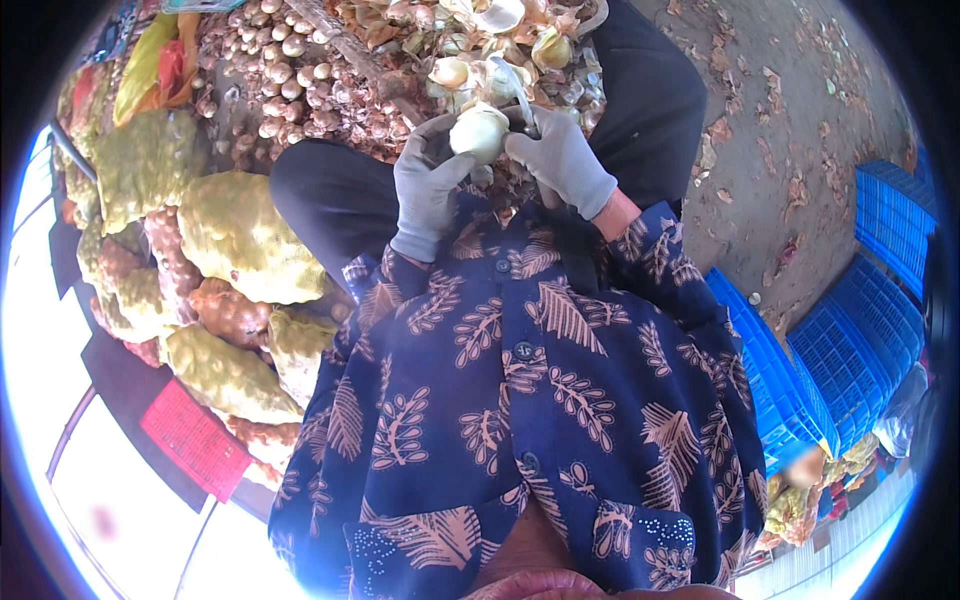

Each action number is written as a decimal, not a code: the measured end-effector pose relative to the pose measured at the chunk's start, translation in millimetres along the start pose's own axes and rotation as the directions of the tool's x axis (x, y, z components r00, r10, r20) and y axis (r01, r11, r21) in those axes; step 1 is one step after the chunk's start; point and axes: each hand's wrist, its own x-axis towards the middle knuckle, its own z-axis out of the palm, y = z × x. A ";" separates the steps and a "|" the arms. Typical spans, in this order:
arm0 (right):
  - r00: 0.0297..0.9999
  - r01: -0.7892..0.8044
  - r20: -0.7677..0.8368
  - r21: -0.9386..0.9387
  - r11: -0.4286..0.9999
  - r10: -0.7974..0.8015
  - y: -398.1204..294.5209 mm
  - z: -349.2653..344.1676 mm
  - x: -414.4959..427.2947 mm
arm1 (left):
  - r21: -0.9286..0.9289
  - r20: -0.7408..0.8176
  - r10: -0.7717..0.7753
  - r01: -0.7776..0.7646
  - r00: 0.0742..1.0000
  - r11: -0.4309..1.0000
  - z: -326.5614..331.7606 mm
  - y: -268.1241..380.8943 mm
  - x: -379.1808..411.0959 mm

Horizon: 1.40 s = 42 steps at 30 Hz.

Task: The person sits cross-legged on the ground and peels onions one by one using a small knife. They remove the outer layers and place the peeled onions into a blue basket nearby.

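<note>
My left hand (424, 187), in a grey work glove, holds a pale peeled onion (477, 135) in front of my lap. My right hand (564, 156), gloved the same way, grips a small knife with a curved blade (513, 84) that points up and away from me. The right thumb lies against the side of the onion. Just beyond both hands is a heap of onion skins and peeled onions (551, 49), between my bent knees. The knife's handle is mostly hidden in the right glove.
Unpeeled onions (289, 71) lie in a pile at the front left, beside a wooden pole (349, 49). Filled mesh sacks (244, 236) crowd my left, near a red crate (196, 439). Blue plastic crates (855, 349) stand at the right on a floor (757, 180) strewn with skins.
</note>
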 end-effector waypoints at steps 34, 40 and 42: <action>0.982 -0.162 0.163 0.488 0.858 0.093 3.9 14.2 -73.1 | -0.451 0.286 0.096 0.046 0.953 0.891 111.9 118.7 202.8; 0.981 -0.034 0.187 0.448 0.894 -0.056 0.5 29.3 -96.7 | 0.121 0.246 0.368 -0.405 0.897 0.906 81.3 190.0 197.9; 0.987 -0.043 0.157 0.417 0.908 -0.025 -10.5 32.4 -98.2 | 0.041 0.270 0.375 -0.400 0.887 0.916 -14.6 201.2 187.0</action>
